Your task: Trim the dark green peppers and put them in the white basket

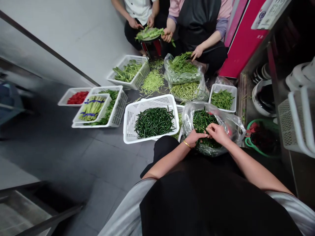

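Note:
Over a clear plastic bag (188, 114) of thin green chili peppers (202, 118), my two hands meet at the fingertips. My left hand (193, 137), with a gold bracelet (187, 144) at its wrist, is closed, and dark green chilies show at its fingers. Pinched together beside it are the fingers of my right hand (217, 133); whatever small piece lies between them is too small to make out. A little red shows among the bag's contents. Left of the bag, a white perforated basket (128, 128) holds a heap of green chilies (154, 123).
Two people sit opposite, handling leafy stalks (150, 32). Between us are a bag of greens (183, 65), cut green pieces (153, 81) on the floor and a small basket (211, 98). Vegetable baskets (120, 111) stand left; a green basin (249, 143) and metal shelving (286, 164) stand right.

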A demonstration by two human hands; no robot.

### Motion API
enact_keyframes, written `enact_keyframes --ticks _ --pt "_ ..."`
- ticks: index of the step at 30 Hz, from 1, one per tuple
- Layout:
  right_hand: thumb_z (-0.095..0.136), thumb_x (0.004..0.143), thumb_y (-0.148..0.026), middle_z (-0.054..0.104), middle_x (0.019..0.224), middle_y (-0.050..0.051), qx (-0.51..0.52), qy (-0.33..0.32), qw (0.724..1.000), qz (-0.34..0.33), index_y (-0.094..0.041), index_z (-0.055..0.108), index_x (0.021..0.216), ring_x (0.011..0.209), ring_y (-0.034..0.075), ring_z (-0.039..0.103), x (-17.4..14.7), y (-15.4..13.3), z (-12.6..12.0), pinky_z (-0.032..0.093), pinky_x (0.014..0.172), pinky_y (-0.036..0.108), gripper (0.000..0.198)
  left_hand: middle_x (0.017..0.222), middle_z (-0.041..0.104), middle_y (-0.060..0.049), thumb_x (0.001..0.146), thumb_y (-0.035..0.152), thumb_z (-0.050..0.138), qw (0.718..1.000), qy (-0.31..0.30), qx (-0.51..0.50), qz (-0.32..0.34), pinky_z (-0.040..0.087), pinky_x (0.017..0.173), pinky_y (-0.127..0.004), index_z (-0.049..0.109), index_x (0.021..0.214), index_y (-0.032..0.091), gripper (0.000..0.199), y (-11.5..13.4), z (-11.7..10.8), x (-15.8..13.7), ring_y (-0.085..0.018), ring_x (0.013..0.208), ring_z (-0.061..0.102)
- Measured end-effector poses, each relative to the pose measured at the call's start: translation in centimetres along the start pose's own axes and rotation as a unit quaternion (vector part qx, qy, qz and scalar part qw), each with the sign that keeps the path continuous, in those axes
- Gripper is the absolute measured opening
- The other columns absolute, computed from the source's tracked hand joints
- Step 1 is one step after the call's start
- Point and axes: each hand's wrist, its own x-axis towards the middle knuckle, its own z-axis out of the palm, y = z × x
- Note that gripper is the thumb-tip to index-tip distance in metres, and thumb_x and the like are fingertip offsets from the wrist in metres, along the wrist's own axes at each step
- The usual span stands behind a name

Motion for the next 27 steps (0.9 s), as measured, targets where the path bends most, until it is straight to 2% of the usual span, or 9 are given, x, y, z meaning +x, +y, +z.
enact_keyframes --ticks 3,6,8,11,16,19,23,25,27 --pt "0.036 0.096 -0.03 0.063 0.109 0.016 -0.198 0.028 0.98 -0.02 -0.014 0.062 0.105 0.091 0.023 0.064 1.0 -0.6 1.0 0.048 0.078 0.032 0.031 0.066 0.065 -0.005 0.049 0.026 0.085 0.999 0.017 -0.021 -0.032 0.03 0.044 -0.022 0.066 0.07 0.01 0.033 -0.4 0.2 -0.2 -0.01 0.052 0.052" --pt "0.042 0.096 -0.037 0.055 0.126 0.016 -0.302 -0.03 0.953 0.008 -0.017 0.055 0.126 0.096 0.024 0.064 4.2 -0.6 2.1 0.048 0.077 0.033 0.039 0.07 0.068 -0.005 0.045 0.022 0.087 0.997 0.04 -0.058 -0.037 0.039 0.05 -0.025 0.068 0.077 0.01 0.039 -0.3 -0.5 -0.6 -0.013 0.058 0.058" --pt "0.043 0.095 -0.042 0.056 0.125 0.014 -0.325 -0.07 0.943 0.014 -0.02 0.057 0.125 0.096 0.024 0.064 6.3 -0.4 2.7 0.047 0.077 0.032 0.039 0.073 0.068 -0.006 0.044 0.02 0.087 0.996 0.053 -0.064 -0.034 0.041 0.053 -0.026 0.069 0.079 0.01 0.041 0.0 -1.1 -0.7 -0.014 0.06 0.059" --pt "0.039 0.097 -0.033 0.064 0.114 0.012 -0.31 -0.057 0.949 0.015 -0.019 0.066 0.109 0.096 0.022 0.065 7.6 0.4 2.5 0.046 0.079 0.03 0.033 0.074 0.069 -0.006 0.046 0.018 0.085 0.996 0.075 -0.051 -0.021 0.037 0.049 -0.025 0.068 0.075 0.01 0.034 0.5 -2.0 -0.5 -0.013 0.059 0.056" --pt "0.039 0.096 -0.028 0.071 0.1 0.009 -0.183 0.034 0.983 0.009 -0.016 0.067 0.099 0.094 0.02 0.065 5.0 2.5 -0.5 0.045 0.085 0.028 0.03 0.081 0.071 -0.008 0.051 0.019 0.082 0.995 0.094 -0.043 0.014 0.033 0.047 -0.022 0.07 0.075 0.01 0.028 0.9 -2.2 0.6 -0.011 0.063 0.056" --pt "0.044 0.095 -0.032 0.07 0.106 0.01 -0.195 0.018 0.981 -0.008 -0.017 0.068 0.1 0.096 0.02 0.064 4.2 2.0 -0.4 0.045 0.086 0.029 0.028 0.071 0.068 -0.005 0.048 0.02 0.085 0.994 0.101 -0.049 0.006 0.036 0.05 -0.024 0.069 0.071 0.01 0.03 0.7 -1.4 0.7 -0.011 0.059 0.056" --pt "0.051 0.092 -0.041 0.064 0.118 0.015 -0.278 -0.034 0.959 0.037 -0.016 0.065 0.112 0.096 0.024 0.065 6.9 0.4 2.0 0.047 0.082 0.033 0.035 0.061 0.064 -0.003 0.045 0.024 0.088 0.995 0.06 -0.077 -0.013 0.045 0.062 -0.03 0.067 0.065 0.01 0.032 0.6 -1.1 -0.2 -0.013 0.058 0.057" --pt "0.053 0.091 -0.036 0.066 0.114 0.014 -0.275 -0.059 0.959 0.043 -0.017 0.068 0.103 0.096 0.023 0.065 8.6 0.3 2.6 0.047 0.081 0.032 0.027 0.064 0.066 -0.004 0.045 0.024 0.088 0.995 0.056 -0.08 -0.015 0.047 0.066 -0.031 0.069 0.066 0.01 0.032 0.9 -1.6 -0.7 -0.014 0.06 0.058" --pt "0.055 0.089 -0.03 0.069 0.102 0.011 -0.214 -0.04 0.975 0.036 -0.017 0.069 0.087 0.092 0.021 0.065 9.4 0.8 2.3 0.048 0.081 0.03 0.019 0.069 0.068 -0.005 0.047 0.024 0.087 0.996 0.058 -0.074 -0.006 0.047 0.069 -0.032 0.073 0.075 0.01 0.035 1.3 -2.4 -0.9 -0.014 0.062 0.058"
